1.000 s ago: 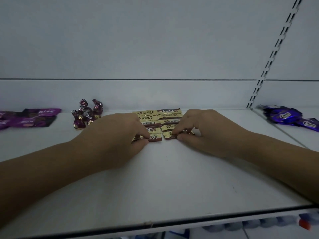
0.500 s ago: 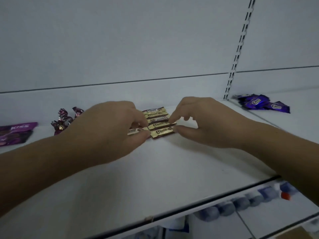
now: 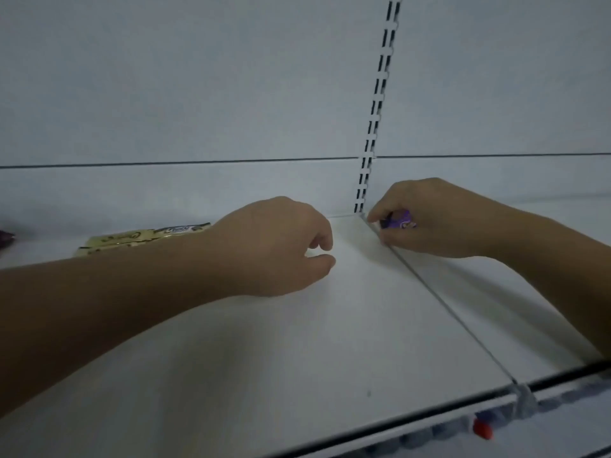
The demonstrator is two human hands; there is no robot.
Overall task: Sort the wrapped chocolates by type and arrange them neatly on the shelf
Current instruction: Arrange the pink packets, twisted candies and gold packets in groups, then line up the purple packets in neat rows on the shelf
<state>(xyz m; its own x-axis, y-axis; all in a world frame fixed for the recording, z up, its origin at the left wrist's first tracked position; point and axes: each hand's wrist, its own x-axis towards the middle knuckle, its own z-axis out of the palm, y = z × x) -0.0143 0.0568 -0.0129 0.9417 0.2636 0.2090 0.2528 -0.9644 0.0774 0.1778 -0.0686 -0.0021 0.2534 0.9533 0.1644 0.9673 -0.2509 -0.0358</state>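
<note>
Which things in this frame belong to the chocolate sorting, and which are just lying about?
Job: purple wrapped chocolate pinched in the right hand; gold Choco bars at left; shelf.
Lying about: slotted upright on the back wall; red item below the shelf edge.

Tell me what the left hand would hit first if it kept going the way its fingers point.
The left hand would cross bare shelf, then probably meet the right hand, which pinches a purple wrapped chocolate at the seam. Depth is unclear.
</note>
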